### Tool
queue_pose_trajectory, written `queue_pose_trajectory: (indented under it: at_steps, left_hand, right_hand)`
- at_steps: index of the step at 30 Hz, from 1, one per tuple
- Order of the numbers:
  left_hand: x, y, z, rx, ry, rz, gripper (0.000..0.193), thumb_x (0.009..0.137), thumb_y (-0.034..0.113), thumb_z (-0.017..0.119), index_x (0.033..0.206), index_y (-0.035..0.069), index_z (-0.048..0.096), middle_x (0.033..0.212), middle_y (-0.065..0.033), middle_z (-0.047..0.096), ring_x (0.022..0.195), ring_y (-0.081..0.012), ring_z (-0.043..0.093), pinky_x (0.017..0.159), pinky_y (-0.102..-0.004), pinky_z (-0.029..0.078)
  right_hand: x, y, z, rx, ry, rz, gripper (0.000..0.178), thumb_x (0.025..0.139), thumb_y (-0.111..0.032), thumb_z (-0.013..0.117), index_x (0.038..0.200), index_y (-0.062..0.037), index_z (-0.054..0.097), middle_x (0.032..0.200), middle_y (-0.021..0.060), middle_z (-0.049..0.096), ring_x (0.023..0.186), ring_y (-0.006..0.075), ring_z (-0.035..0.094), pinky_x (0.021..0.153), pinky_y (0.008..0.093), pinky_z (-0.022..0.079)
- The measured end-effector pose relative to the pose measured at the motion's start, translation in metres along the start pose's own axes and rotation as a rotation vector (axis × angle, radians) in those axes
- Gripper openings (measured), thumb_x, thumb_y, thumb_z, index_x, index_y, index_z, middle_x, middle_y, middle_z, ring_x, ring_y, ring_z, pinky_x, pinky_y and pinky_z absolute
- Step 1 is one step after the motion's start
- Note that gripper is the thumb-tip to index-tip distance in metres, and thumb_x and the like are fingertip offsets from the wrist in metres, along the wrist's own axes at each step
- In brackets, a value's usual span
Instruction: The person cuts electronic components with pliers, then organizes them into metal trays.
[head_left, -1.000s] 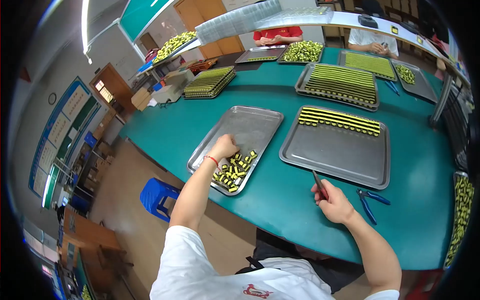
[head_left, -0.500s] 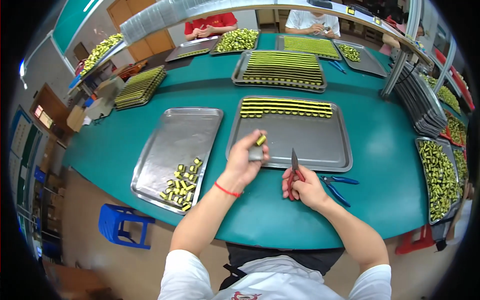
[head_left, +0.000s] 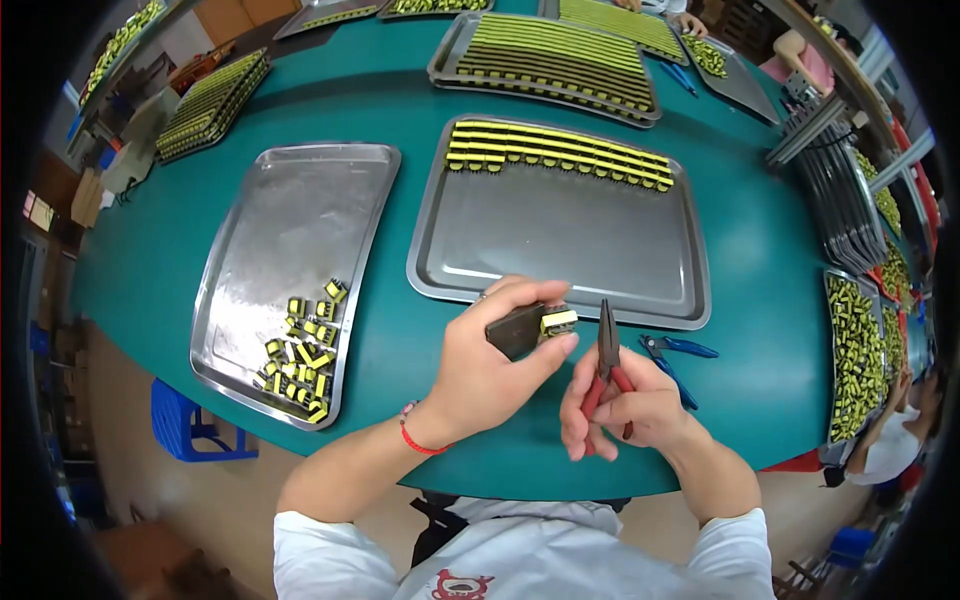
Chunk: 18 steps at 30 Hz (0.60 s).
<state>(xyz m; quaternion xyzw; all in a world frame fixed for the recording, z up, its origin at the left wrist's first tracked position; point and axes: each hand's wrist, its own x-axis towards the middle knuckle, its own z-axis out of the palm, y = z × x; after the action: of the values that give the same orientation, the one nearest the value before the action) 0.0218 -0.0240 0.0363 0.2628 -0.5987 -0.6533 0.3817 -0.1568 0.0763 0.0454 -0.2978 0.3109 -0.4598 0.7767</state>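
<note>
Over the front edge of the big steel tray point(head_left: 560, 235), my left hand point(head_left: 490, 365) closes around a dark flat block point(head_left: 515, 328) and a small yellow component point(head_left: 558, 321), its underside hidden by my fingers. My right hand point(head_left: 625, 405) grips red-handled pliers point(head_left: 606, 350); whether the tips are apart is hard to see.

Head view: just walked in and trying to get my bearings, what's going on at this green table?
A person sits at the green table. Their left hand holds a small yellow-and-black component against a dark block, while the right hand grips red-handled pliers pointing up beside it. A left tray holds loose components; the middle tray carries neat rows along its far edge.
</note>
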Motion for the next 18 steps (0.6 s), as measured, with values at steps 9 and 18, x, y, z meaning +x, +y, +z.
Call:
queue_pose_trajectory:
  at_steps: [9, 18]
  left_hand:
    - [-0.001, -0.022, -0.001, 0.197, 0.048, 0.430, 0.034, 0.078, -0.012, 0.069, 0.109, -0.001, 0.057, 0.111, -0.0131, 0.055, 0.096, -0.0157, 0.059, 0.078, -0.0268, 0.052]
    - [-0.003, -0.027, -0.001, 0.255, 0.040, 0.452, 0.036, 0.078, -0.015, 0.067, 0.108, 0.000, 0.056, 0.112, -0.0137, 0.054, 0.096, -0.0156, 0.059, 0.077, -0.0261, 0.053]
  right_hand:
    - [0.001, 0.009, 0.003, 0.055, -0.183, 0.112, 0.032, 0.080, 0.007, 0.043, 0.111, 0.0036, 0.046, 0.096, 0.0214, 0.063, 0.081, 0.0275, 0.067, 0.056, 0.0300, 0.056]
    - [0.002, 0.017, 0.000, 0.079, -0.203, 0.147, 0.032, 0.080, 0.007, 0.042, 0.112, 0.0018, 0.047, 0.095, 0.0206, 0.063, 0.080, 0.0248, 0.066, 0.055, 0.0290, 0.053]
